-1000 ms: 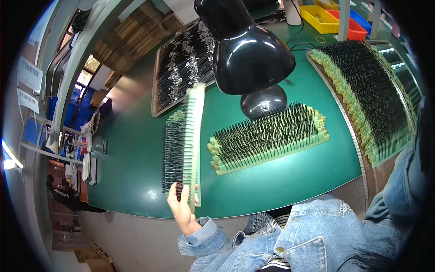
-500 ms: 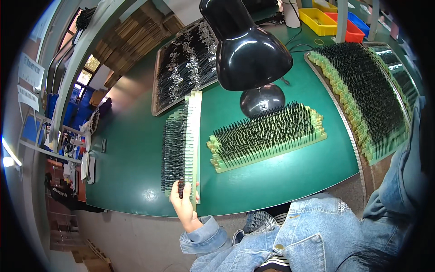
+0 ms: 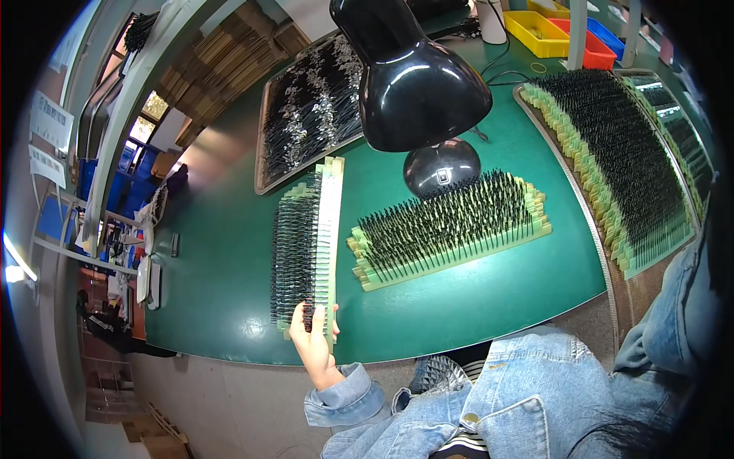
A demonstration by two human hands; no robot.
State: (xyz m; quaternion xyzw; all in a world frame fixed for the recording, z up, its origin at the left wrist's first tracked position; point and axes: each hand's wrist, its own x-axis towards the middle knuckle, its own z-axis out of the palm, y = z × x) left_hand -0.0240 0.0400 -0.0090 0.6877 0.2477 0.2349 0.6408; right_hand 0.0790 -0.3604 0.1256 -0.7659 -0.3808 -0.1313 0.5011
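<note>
My left hand is closed on the near end of a long pale green strip, which carries a row of thin black pin-like pieces. The strip stands lengthwise away from me, beside a stack of similar strips with dense black pieces pointing left. Right of it, a second block of green strips lies slantwise on the table, its black pieces sticking up. My right arm in a denim sleeve reaches out to the right edge, and its hand is out of the picture.
The green table bears a black desk lamp over its middle. Behind stands a tray of black pieces with silvery bits. On the right a large tray holds many loaded strips. Yellow, red and blue bins sit far right.
The strip in my left hand has tilted slightly, its far end shifting a little right and nearer. The view has moved slightly, and the right sleeve has shifted at the edge.
</note>
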